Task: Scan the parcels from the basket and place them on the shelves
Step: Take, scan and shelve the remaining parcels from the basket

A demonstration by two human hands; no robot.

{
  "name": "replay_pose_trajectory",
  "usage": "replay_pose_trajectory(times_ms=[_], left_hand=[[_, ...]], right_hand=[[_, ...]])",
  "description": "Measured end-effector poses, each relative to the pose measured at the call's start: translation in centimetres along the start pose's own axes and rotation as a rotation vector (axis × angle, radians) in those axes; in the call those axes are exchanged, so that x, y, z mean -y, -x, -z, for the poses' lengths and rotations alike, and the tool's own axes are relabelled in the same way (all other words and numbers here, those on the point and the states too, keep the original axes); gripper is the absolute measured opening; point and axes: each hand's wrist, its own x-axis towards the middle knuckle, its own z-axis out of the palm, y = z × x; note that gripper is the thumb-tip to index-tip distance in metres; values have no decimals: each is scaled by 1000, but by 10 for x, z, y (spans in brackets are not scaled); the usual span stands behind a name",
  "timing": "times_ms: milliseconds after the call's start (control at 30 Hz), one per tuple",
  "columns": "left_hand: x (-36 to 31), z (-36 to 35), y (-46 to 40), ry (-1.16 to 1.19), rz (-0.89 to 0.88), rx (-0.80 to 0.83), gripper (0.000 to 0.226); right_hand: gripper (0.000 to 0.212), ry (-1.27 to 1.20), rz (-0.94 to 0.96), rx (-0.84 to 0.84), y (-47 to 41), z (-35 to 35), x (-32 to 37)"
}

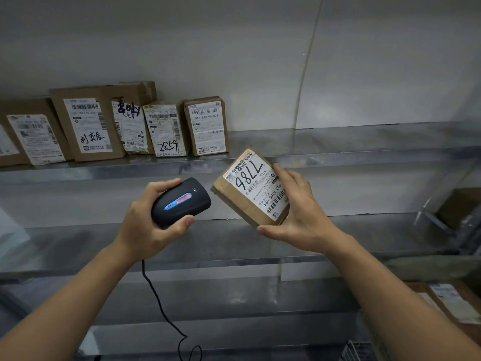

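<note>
Holding a small cardboard parcel (251, 187) tilted in the air, the right hand (299, 212) grips it by its right edge, label up, just in front of the metal shelves (338, 157). The left hand (153, 217) wraps around a black scanner (181, 201), smooth and rounded, whose nose points at the parcel from just beside it. I judge the scan is in progress; placing is not yet done. Five shelved boxes (104, 126) stand upright in a row at far left, so part of the work seems finished. The shelf right of them is bare, dull steel. A thin cord (161, 308) hangs down from the scanner.
</note>
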Motion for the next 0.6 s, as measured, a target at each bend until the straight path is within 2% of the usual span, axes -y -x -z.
replay_pose_trajectory(times_ms=[133, 333, 600], left_hand=[[-2, -2, 5, 24, 23, -22, 72], [-14, -12, -3, 52, 47, -81, 64], [-27, -42, -26, 148, 93, -161, 71]], right_hand=[[126, -24, -11, -104, -4, 8, 11], [125, -67, -39, -300, -27, 19, 26], [121, -146, -148, -566, -76, 19, 29]])
